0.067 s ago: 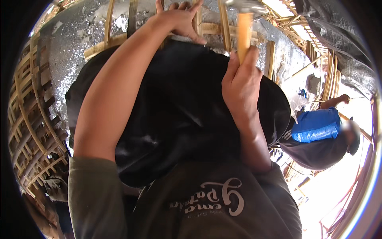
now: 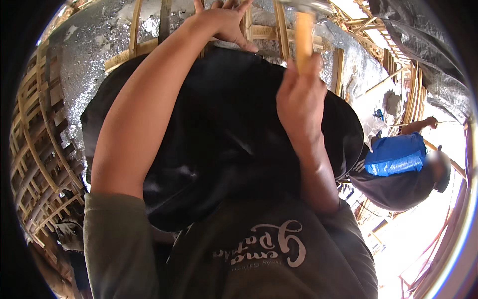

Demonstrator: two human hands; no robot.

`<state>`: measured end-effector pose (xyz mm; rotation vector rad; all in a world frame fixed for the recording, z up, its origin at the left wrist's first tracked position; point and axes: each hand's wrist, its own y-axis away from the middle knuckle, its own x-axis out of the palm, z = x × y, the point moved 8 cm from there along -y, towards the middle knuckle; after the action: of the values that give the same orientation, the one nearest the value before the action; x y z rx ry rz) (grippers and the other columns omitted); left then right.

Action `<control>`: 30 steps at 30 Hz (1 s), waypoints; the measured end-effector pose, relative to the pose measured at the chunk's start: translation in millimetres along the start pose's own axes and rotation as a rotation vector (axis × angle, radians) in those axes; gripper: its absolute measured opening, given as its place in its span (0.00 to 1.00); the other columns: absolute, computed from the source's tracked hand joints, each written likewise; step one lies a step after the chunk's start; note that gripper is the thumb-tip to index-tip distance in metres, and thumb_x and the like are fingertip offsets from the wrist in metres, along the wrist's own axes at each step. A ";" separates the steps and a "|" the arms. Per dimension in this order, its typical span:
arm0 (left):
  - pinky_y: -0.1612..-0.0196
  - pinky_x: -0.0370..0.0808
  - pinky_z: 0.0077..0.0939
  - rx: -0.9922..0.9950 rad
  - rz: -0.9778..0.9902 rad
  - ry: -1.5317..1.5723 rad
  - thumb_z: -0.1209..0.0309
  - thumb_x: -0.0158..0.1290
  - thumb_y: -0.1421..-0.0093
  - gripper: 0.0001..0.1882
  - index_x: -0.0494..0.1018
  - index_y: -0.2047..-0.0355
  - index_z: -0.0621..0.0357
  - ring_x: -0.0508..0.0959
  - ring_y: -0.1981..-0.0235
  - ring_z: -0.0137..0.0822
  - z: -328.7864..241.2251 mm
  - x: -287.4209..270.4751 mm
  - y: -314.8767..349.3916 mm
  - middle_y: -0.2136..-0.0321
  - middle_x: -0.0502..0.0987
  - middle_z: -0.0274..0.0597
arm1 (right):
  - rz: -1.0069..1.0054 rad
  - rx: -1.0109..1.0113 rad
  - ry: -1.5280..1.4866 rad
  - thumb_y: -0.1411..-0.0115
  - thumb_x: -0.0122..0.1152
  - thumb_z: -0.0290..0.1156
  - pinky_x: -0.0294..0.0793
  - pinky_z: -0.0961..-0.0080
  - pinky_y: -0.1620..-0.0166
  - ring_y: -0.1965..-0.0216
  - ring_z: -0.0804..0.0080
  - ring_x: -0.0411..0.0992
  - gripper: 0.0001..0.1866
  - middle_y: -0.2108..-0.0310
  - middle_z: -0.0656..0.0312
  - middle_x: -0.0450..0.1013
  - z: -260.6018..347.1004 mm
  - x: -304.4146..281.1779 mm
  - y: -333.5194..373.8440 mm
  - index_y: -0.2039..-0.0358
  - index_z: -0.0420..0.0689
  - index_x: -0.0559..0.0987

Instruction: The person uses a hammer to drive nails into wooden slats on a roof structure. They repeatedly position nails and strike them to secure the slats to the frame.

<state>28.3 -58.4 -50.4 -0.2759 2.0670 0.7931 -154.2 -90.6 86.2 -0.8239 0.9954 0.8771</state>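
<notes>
My right hand (image 2: 302, 99) is wrapped round the pale wooden handle of a hammer (image 2: 303, 42). The hammer's metal head sits at the upper edge of the picture, blurred and partly cut off. At the top, my left hand (image 2: 230, 25) lies with its fingers spread over a lattice of bamboo slats (image 2: 264, 33). Its thumb points right, close to a crosswise slat, and the fingertips reach the picture's edge. No nail can be made out near either hand.
Under the slats is a grey, shiny, worn surface (image 2: 83, 74). Woven bamboo latticework (image 2: 42, 149) stands at left. On the right, another person in dark clothing (image 2: 393, 192) bends beside a blue bundle (image 2: 396, 154). Dark plastic sheeting (image 2: 423, 45) hangs at upper right.
My right hand and the hammer have shifted slightly upward, with more blur on the handle and knuckles. My left hand stays in nearly the same place on the slats.
</notes>
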 end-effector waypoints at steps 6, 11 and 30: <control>0.31 0.31 0.76 0.052 -0.009 0.072 0.27 0.68 0.68 0.85 0.20 0.26 0.43 0.39 0.25 0.63 15.3 12.4 -16.7 0.25 0.37 0.60 | -0.008 -0.135 0.221 0.31 0.56 0.31 0.71 0.62 0.79 0.80 0.54 0.75 0.12 0.77 0.49 0.75 6.9 2.7 -12.5 0.57 0.33 0.70; 0.31 0.34 0.76 -0.041 0.069 -0.053 0.25 0.66 0.67 0.84 0.23 0.25 0.44 0.41 0.25 0.63 -0.5 3.2 -1.0 0.25 0.38 0.58 | -0.191 -0.269 0.382 0.30 0.56 0.32 0.73 0.57 0.76 0.81 0.49 0.74 0.16 0.73 0.43 0.77 11.8 -10.5 -3.3 0.54 0.31 0.69; 0.28 0.39 0.68 -0.023 0.058 0.000 0.26 0.67 0.66 0.85 0.21 0.26 0.45 0.39 0.25 0.62 5.6 2.1 -8.0 0.25 0.37 0.60 | -0.222 0.016 -0.216 0.29 0.53 0.29 0.66 0.48 0.73 0.71 0.29 0.71 0.09 0.77 0.38 0.69 -0.5 -48.4 -33.9 0.60 0.36 0.65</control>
<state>34.5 -60.8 -57.9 -0.2296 2.0751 0.8525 -137.8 -116.1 136.9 -0.7909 0.7065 0.7479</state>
